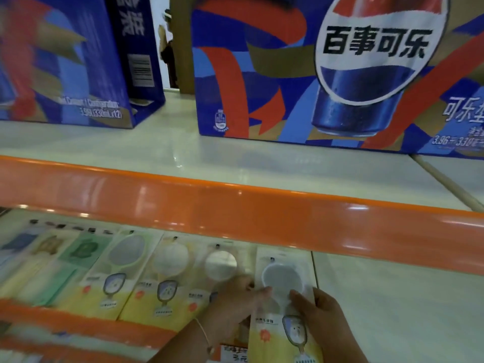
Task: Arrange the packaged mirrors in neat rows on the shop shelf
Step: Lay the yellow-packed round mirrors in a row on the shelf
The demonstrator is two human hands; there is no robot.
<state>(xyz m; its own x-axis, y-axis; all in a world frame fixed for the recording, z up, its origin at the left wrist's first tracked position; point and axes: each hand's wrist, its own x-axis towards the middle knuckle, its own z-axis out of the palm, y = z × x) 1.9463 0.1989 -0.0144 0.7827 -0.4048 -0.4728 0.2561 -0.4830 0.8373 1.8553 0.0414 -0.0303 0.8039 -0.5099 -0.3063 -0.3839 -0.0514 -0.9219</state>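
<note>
Shop shelving fills our view: cola cartons (340,74) stand on the upper shelf (183,153) behind its orange lip (235,205), and below it the lower shelf (392,297) carries the row we are building.

Going left to right along that row, we see blurred blue, tan and green packs (52,250), then three packaged mirrors (167,271) lying flat with edges overlapping, each a pale card with a round grey or white disc under clear plastic and a yellow band with a small handheld-mirror picture near the bottom.

Next comes our left hand (230,305), fingers bent onto the left edge of the last mirror pack (284,281); our right hand (324,318) closes on its right side, thumb on the front. Both hands are clamped on this one pack, which rests at the right end of the row, with bare shelf beyond.

We judge the pack light, and the card stiff but bendable, its plastic face likely slick and the mirror inside breakable. Holding the card edges rather than pressing the blister looks safest.
</note>
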